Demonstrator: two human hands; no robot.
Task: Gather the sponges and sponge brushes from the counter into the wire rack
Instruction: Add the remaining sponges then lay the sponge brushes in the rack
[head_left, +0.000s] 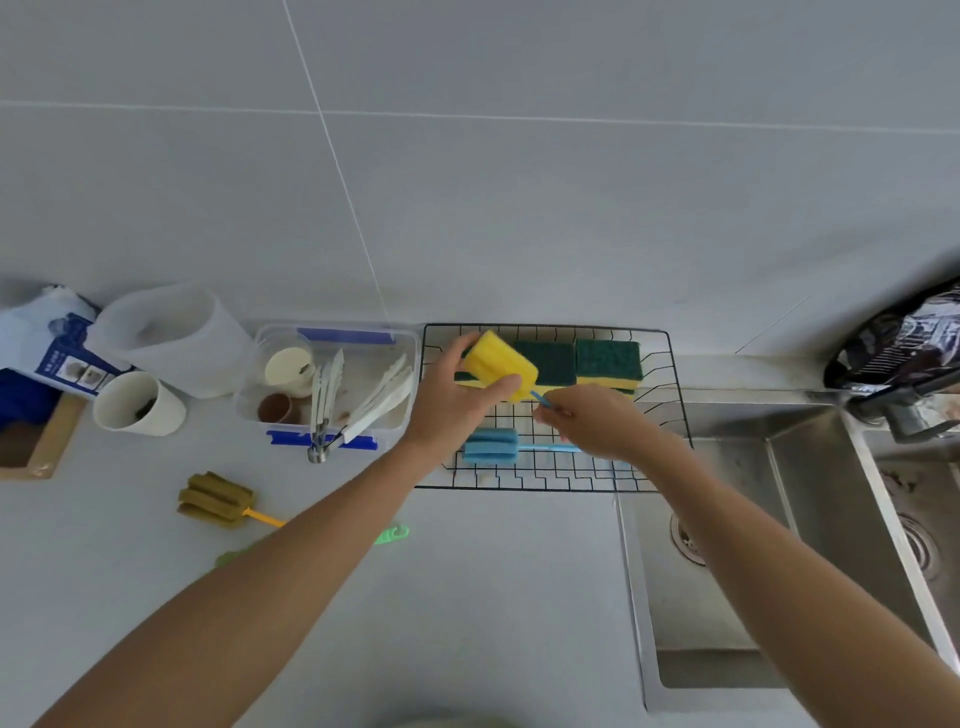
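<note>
head view: over the wire rack (670, 374) the left hand (457, 400) grips a light, squashy yellow sponge (498, 366) by its sides while the right hand (592, 421) pinches a thin blue brush handle (540, 399); an olive sponge brush (215, 500), best lifted by its stiff handle, lies on the surface left of the rack.

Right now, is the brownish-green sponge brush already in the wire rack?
No, the brownish-green sponge brush lies on the counter, left of the wire rack, apart from it.
</note>
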